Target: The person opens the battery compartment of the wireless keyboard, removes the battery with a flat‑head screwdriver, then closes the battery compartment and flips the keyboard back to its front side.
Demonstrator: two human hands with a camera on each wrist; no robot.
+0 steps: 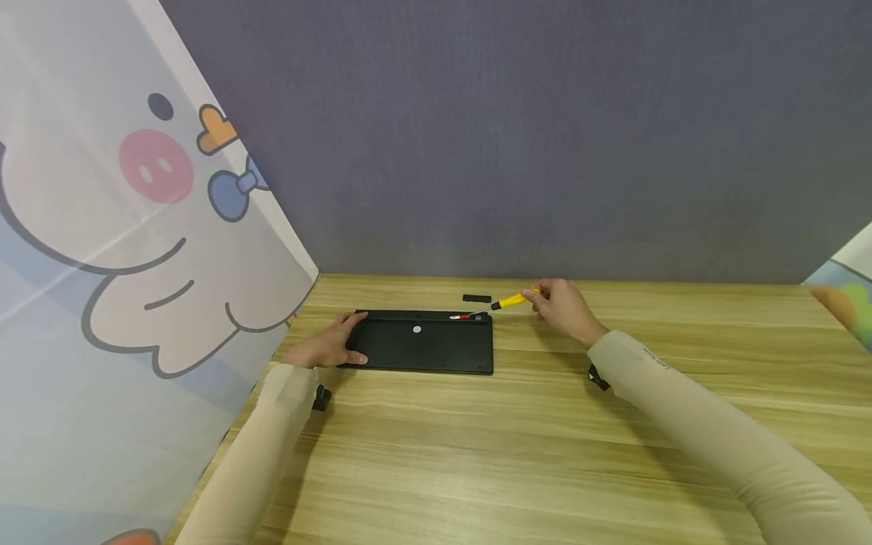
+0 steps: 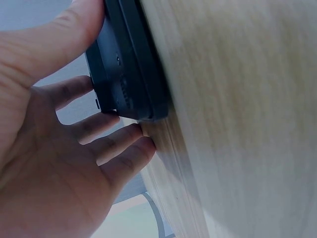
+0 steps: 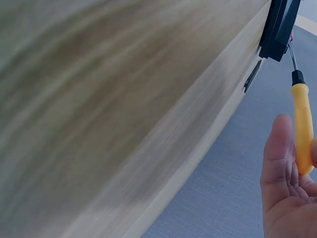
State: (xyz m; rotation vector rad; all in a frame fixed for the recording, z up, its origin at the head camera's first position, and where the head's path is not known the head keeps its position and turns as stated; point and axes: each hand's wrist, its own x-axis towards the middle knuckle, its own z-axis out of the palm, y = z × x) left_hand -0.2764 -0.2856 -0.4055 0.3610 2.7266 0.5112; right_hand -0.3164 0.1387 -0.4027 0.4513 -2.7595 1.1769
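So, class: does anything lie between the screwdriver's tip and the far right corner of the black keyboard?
Nothing visible does. The right hand holds the screwdriver, its tip at the keyboard; the small black strip lies behind.

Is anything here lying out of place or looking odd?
Yes. The keyboard lies face down, its open battery slot showing red. A small black cover lies loose behind it. The left hand holds the keyboard; the right hand pokes a yellow screwdriver into the slot.

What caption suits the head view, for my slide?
Left hand steadies keyboard; right hand works screwdriver.
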